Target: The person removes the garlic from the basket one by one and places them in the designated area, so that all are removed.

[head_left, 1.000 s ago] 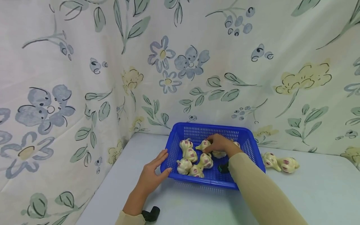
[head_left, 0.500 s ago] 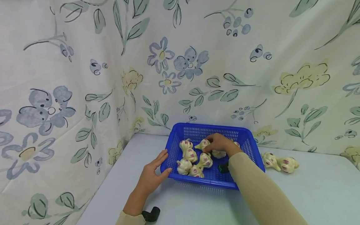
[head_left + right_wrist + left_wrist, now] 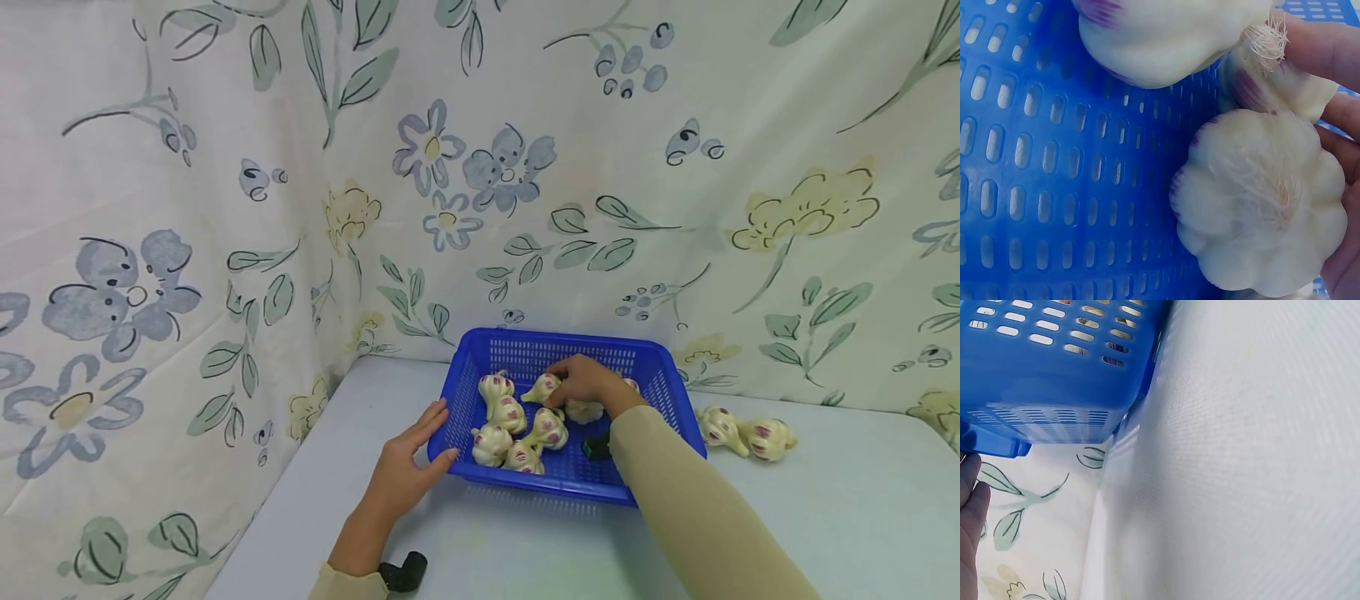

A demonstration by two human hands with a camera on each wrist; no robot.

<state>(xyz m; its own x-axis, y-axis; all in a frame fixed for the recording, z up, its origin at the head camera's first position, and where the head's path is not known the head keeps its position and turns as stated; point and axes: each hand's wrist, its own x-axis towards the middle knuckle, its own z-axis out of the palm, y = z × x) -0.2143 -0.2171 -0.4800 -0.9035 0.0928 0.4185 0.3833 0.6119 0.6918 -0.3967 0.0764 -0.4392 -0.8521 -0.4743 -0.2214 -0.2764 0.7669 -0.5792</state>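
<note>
A blue plastic basket (image 3: 525, 481) with slotted walls holds several garlic bulbs, white with purple streaks. My left hand (image 3: 408, 462) rests at its left rim, thumb and fingers spread and fairly straight; in the left wrist view only its fingers (image 3: 971, 503) show at the edge. My right hand (image 3: 588, 383) reaches inside and pinches a garlic bulb (image 3: 543, 387) between thumb and fingers. Up close in the right wrist view, that bulb (image 3: 1250, 87) is partly covered by another garlic bulb (image 3: 1260, 203) lying under the palm.
Two garlic bulbs (image 3: 768, 439) lie on the white table (image 3: 862, 492) right of the basket. A floral cloth (image 3: 525, 250) hangs close behind it. Dark camera mounts sit on the wrists, the left mount (image 3: 405, 572) showing near the table's front.
The pinched garlic bulb and the right fingers shift very slightly inside the basket. The left hand and the basket stay in place.
</note>
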